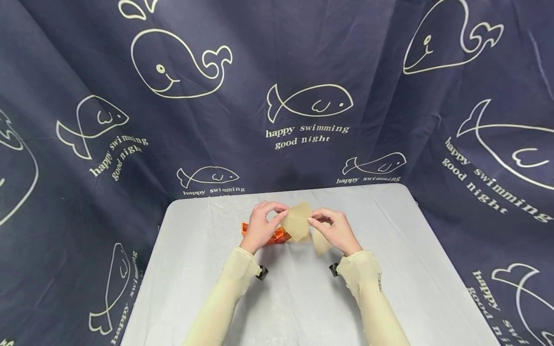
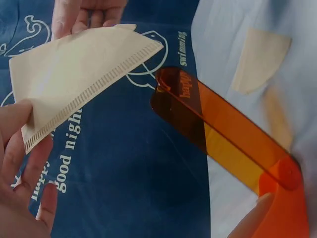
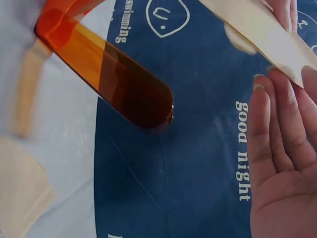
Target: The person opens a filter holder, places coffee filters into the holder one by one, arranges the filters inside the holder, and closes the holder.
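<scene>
Between the two hands, a cream-tan paper coffee filter (image 1: 296, 222) is held up above the table; its crimped seam shows in the left wrist view (image 2: 94, 82). My left hand (image 1: 259, 223) pinches one edge between thumb and fingers. At the opposite edge, my right hand (image 1: 335, 230) grips the paper with thumb and fingertips. Behind and below the left hand stands an orange translucent holder (image 1: 277, 236), partly hidden by hand and paper. A second filter (image 1: 321, 242) lies on the table under the right hand.
The light grey table (image 1: 298, 298) has rounded far corners. A dark blue curtain (image 1: 311, 163) with whale and fish drawings hangs around its back and sides. A blurred tan strip (image 3: 29, 89) shows beside the holder in the right wrist view.
</scene>
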`<state>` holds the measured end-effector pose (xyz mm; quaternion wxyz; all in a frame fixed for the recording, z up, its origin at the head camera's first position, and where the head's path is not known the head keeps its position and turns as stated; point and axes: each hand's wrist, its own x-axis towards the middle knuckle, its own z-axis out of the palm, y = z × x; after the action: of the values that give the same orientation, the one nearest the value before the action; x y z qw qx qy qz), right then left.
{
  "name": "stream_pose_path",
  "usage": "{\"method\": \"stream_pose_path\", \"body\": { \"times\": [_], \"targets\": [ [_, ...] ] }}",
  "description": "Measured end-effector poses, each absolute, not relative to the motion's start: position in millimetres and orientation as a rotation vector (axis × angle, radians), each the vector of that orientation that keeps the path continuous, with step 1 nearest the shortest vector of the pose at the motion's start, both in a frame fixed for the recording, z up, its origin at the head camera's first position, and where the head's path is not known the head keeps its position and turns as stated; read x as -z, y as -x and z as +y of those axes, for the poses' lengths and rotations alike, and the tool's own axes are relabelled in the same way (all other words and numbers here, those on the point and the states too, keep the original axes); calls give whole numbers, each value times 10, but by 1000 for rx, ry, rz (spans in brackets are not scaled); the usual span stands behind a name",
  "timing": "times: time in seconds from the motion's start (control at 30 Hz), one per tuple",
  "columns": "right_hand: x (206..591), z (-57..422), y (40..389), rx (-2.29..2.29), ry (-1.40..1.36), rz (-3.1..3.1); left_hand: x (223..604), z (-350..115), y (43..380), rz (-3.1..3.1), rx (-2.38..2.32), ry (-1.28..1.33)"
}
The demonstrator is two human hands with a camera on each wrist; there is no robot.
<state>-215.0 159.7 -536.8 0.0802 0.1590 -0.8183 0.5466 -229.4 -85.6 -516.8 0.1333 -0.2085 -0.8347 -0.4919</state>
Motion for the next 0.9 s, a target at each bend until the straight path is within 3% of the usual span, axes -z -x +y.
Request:
{"method": "stream_pose_path", "body": {
  "times": [0.9],
  "targets": [
    [5304,1594,2139,-1467,-589,-2507,5180,-866,2262,-2424,1455,596]
  ]
}}
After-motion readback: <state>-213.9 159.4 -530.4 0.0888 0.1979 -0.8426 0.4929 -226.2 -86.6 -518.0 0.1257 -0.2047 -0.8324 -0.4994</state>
